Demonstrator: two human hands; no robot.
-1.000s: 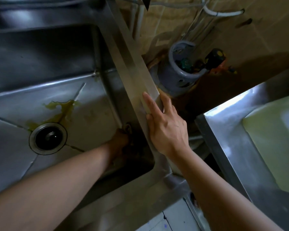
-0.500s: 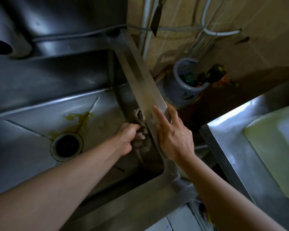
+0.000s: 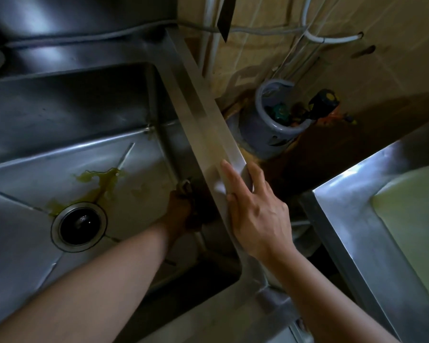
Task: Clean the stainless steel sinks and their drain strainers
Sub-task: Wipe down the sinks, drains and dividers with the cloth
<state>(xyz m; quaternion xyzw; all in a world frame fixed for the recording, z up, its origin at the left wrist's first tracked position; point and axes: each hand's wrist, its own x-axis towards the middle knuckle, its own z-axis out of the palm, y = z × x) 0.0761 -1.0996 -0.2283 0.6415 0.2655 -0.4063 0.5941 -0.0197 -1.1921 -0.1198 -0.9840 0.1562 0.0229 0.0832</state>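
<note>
A steel sink (image 3: pixel 60 115) fills the left side, its basin holding a yellow-green smear (image 3: pixel 97 184) that runs from about the middle down to the drain strainer (image 3: pixel 79 227) at eight o'clock; the strainer's dark well sits inside a bright metal ring. At two o'clock of the sink, on the floor below the rim, a grey cylinder (image 3: pixel 275 127) stands with a green valve and dark fittings inside its collar. A second steel basin (image 3: pixel 352 219) lies at four o'clock, its inside pale green. Behind, a beige tiled wall (image 3: pixel 357 70) carries white pipes and cables. The left hand (image 3: pixel 180 214) is down in the sink's right corner, at three o'clock of the strainer and well apart from it, fingers curled round a small crumpled rag (image 3: pixel 185 188), dim in shadow. The right hand (image 3: pixel 255 214) lies flat on the sink's right rim (image 3: pixel 198 115), fingers straight and slightly spread, pressing on the metal
</note>
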